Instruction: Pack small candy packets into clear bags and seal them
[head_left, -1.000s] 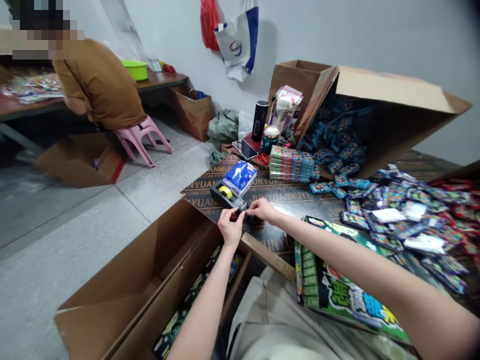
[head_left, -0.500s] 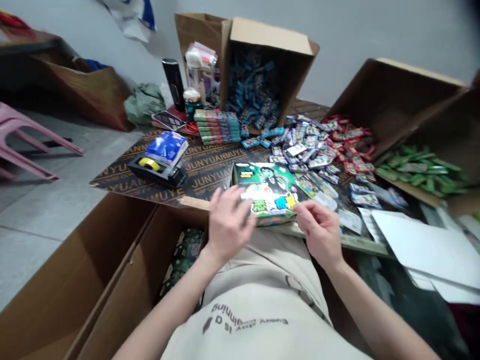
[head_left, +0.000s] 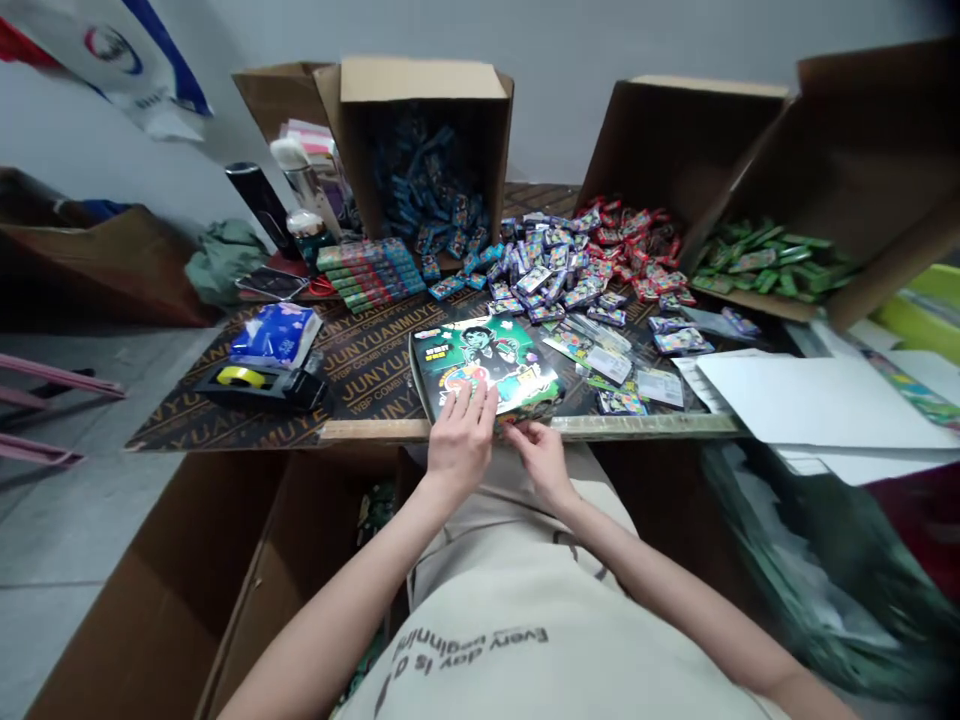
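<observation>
A green and black printed carton (head_left: 517, 360) with a cartoon figure on its lid lies closed near the table's front edge. My left hand (head_left: 463, 440) rests on the near part of the lid, its fingers stretched out. At the carton's front side is my right hand (head_left: 544, 462), thumb and fingers pinched together. Whatever may be between those fingertips is too small to make out. Just right of the carton lie clear packets (head_left: 600, 345) and small printed cards.
Purple (head_left: 544, 260) and red wrapped packets (head_left: 637, 240) are heaped behind the carton. Cardboard boxes hold blue (head_left: 431, 190) and green packets (head_left: 765, 260). A tape dispenser (head_left: 262, 385) stands left; white sheets (head_left: 825, 400) lie right. Below left is an open cardboard box (head_left: 150, 580).
My left hand has come down flat on the lid. My right hand has moved left from the carton's right corner to its front side. The camera view has turned right.
</observation>
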